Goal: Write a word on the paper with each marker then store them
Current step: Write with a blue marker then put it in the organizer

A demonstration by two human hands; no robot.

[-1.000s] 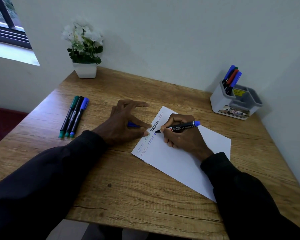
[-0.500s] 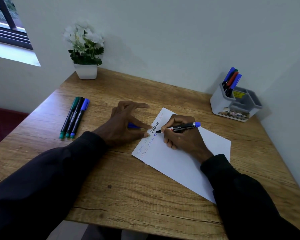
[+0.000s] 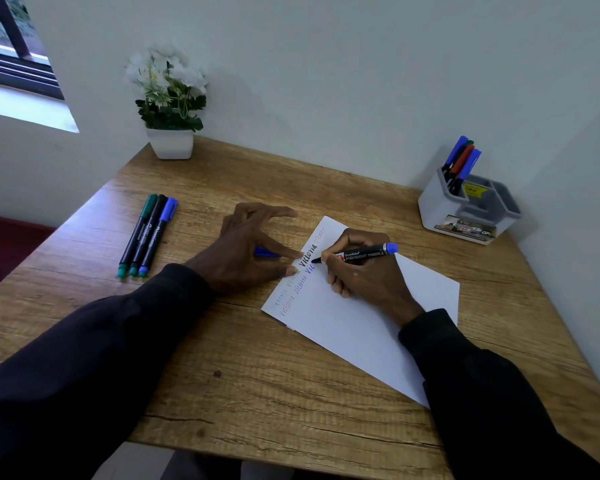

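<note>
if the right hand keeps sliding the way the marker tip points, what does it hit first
Probably the left hand: the right hand aims its marker tip left at those fingertips pinning the paper.

I have one view only, from the head camera, so nothing is shared with another. It looks forward and steeply down from above the near edge of the tabletop (image 3: 257, 393), close over both forearms. The wide lens takes in the far corners and the wall, bending lines, I think, toward the frame's edges.
</note>
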